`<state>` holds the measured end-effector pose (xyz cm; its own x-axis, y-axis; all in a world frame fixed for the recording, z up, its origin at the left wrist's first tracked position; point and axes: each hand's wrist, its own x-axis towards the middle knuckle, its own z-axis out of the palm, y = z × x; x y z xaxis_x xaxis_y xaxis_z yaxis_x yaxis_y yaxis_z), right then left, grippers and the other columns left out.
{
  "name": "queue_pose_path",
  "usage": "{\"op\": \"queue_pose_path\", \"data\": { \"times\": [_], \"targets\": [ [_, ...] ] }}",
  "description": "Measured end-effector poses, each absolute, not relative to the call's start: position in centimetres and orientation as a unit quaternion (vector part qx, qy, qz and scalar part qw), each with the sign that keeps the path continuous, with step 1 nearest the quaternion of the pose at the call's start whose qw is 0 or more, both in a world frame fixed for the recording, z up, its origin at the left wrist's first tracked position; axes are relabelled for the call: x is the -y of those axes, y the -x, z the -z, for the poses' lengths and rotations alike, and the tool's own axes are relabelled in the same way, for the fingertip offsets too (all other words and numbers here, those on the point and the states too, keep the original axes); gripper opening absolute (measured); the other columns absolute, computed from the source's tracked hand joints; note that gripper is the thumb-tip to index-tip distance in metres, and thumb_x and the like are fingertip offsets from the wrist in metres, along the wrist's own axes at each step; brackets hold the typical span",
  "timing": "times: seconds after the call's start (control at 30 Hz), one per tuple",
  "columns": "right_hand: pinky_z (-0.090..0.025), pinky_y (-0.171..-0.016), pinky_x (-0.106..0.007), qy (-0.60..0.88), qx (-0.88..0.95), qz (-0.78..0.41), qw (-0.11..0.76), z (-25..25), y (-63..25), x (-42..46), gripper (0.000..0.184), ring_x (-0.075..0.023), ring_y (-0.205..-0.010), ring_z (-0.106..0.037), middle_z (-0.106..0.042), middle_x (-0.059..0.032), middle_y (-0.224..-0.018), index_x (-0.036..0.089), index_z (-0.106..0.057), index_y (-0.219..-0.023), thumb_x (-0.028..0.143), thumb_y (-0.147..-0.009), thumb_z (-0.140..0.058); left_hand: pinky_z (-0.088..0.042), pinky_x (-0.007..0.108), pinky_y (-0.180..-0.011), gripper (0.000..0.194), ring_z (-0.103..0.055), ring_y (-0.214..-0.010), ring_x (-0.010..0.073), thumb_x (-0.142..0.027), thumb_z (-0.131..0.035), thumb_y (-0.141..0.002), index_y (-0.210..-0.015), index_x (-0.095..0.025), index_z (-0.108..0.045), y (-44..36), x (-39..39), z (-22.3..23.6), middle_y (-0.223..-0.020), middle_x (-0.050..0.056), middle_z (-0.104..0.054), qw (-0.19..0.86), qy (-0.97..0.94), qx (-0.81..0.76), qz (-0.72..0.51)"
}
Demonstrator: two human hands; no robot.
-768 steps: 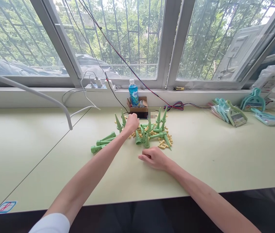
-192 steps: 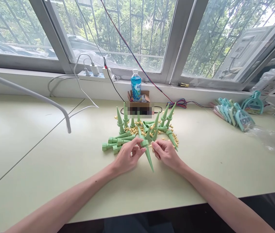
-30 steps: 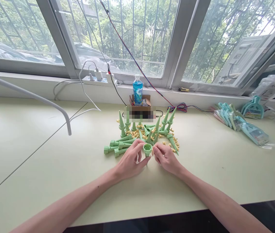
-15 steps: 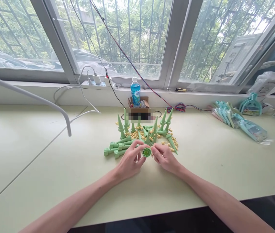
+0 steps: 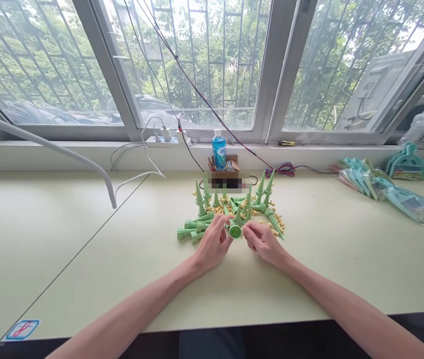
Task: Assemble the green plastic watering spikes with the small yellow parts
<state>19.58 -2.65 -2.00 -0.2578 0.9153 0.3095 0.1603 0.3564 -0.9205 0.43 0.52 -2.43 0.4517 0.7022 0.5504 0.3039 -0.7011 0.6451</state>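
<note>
My left hand [image 5: 215,240] grips a green plastic watering spike [image 5: 235,231] between thumb and fingers, its round open end facing me. Close to that rim on the right, my right hand [image 5: 264,240] is closed in a pinch; whatever its fingertips hold is too small to make out. Beyond both hands, several green spikes [image 5: 260,187] stand upright on their caps. More spikes with ribbed caps [image 5: 193,225] lie in a pile left of my left hand. Small yellow plastic pieces [image 5: 278,219] are scattered among them.
Behind the pile, a blue-filled bottle [image 5: 219,152] stands in a small cardboard box [image 5: 227,174]. A coiled red-blue cable [image 5: 283,169] lies to its right. Bagged dustpan sets [image 5: 408,197] are at far right. A white curved bar [image 5: 85,162] reaches over the table's left side.
The view has shifted, so the whole scene sits further right. The spike's open end now tilts slightly, showing more of its body. Both hands keep nearly the same pose.
</note>
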Motion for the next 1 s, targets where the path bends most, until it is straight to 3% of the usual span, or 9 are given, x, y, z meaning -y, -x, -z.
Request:
{"op": "queue_pose_path", "data": {
  "times": [0.3, 0.47, 0.53, 0.67, 0.8, 1.0],
  "targets": [
    [-0.033, -0.041, -0.024, 0.381, 0.683, -0.387, 0.489, 1.9, -19.2, 2.9, 0.04, -0.0108, -0.044, -0.041, -0.042, 0.0047, -0.055, 0.02, -0.053, -0.079, 0.054, -0.1, -0.045, -0.028, 0.013, -0.042, 0.018, -0.044, -0.051, 0.0047, -0.029, -0.055, -0.09, -0.094, -0.022, -0.038, -0.6, 0.0, 1.8, -0.08, -0.004, -0.046, 0.358, -0.761, -0.341, -0.42],
    [-0.033, -0.042, -0.024, 0.379, 0.679, -0.376, 0.504, 1.8, -19.3, 2.9, 0.038, -0.0107, -0.043, -0.039, -0.04, 0.0058, -0.053, 0.02, -0.055, -0.083, 0.053, -0.1, -0.046, -0.033, 0.015, -0.043, 0.023, -0.049, -0.051, 0.0056, -0.039, -0.052, -0.094, -0.097, -0.023, -0.036, -0.6, 0.2, 1.7, -0.082, -0.004, -0.05, 0.389, -0.73, -0.343, -0.445],
    [-0.033, -0.042, -0.024, 0.378, 0.679, -0.361, 0.515, 1.8, -19.3, 2.8, 0.035, -0.0108, -0.044, -0.039, -0.04, 0.0058, -0.053, 0.02, -0.056, -0.085, 0.051, -0.1, -0.047, -0.034, 0.018, -0.044, 0.022, -0.045, -0.046, 0.0065, -0.043, -0.044, -0.099, -0.093, -0.022, -0.039, -0.4, 0.1, 1.7, -0.07, -0.006, -0.05, 0.399, -0.732, -0.341, -0.435],
    [-0.036, -0.047, -0.025, 0.387, 0.707, -0.301, 0.51, 1.6, -19.4, 2.8, 0.033, -0.0124, -0.049, -0.044, -0.049, 0.0023, -0.058, 0.02, -0.061, -0.088, 0.047, -0.101, -0.047, -0.038, 0.024, -0.047, 0.045, -0.044, -0.043, 0.0104, -0.048, -0.028, -0.103, -0.071, -0.02, -0.042, 0.1, 0.0, 1.5, -0.049, -0.005, -0.044, 0.41, -0.767, -0.321, -0.374],
    [-0.039, -0.053, -0.026, 0.388, 0.741, -0.252, 0.486, 1.3, -19.4, 2.8, 0.034, -0.014, -0.058, -0.05, -0.06, -0.0021, -0.068, 0.019, -0.066, -0.091, 0.045, -0.101, -0.046, -0.038, 0.023, -0.044, 0.043, -0.048, -0.044, 0.0105, -0.056, -0.032, -0.1, -0.087, -0.019, -0.049, 0.3, 0.0, 1.1, -0.062, -0.003, -0.051, 0.443, -0.767, -0.304, -0.35],
    [-0.036, -0.051, -0.026, 0.39, 0.741, -0.265, 0.478, 1.4, -19.6, 2.6, 0.033, -0.0131, -0.054, -0.046, -0.057, -0.0006, -0.066, 0.019, -0.066, -0.093, 0.045, -0.101, -0.046, -0.038, 0.022, -0.044, 0.037, -0.045, -0.044, 0.0091, -0.055, -0.038, -0.099, -0.102, -0.019, -0.047, 0.2, 0.2, 1.1, -0.063, -0.005, -0.048, 0.453, -0.778, -0.273, -0.338]
  ]
}}
